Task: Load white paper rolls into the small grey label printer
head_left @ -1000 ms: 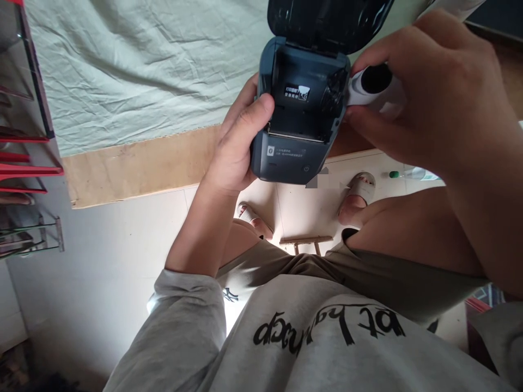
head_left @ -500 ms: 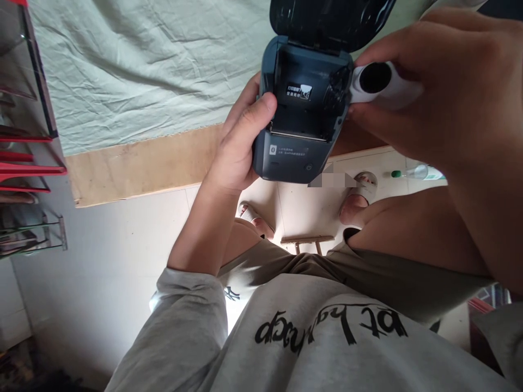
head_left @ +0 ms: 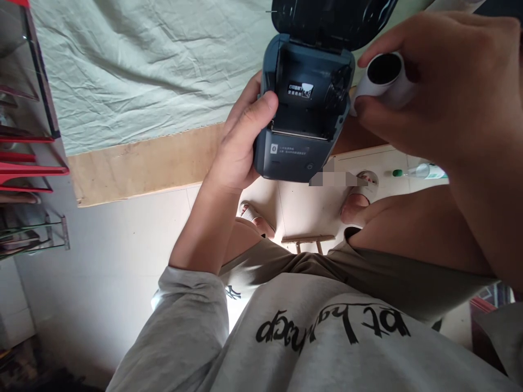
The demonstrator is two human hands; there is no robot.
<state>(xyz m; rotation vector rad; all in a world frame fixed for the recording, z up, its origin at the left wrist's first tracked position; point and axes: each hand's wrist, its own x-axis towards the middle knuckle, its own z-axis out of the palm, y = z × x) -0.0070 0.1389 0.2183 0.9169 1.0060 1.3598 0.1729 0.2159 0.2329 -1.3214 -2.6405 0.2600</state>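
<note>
L hand point(head_left: 239, 144) grasping dk printer point(head_left: 292, 149), lid point(head_left: 327, 22) up on far side; R hand point(head_left: 437, 92) grasping wht roll point(head_left: 370, 89) just R of it. Grn cloth point(head_left: 143, 65) far L.

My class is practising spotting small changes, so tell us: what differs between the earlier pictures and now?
The right hand has shifted the white roll slightly right and up in the picture, so its dark end sits a little farther from the dark device. Nothing was taken hold of or let go. The left hand still grips the device, whose lid stays open.
</note>
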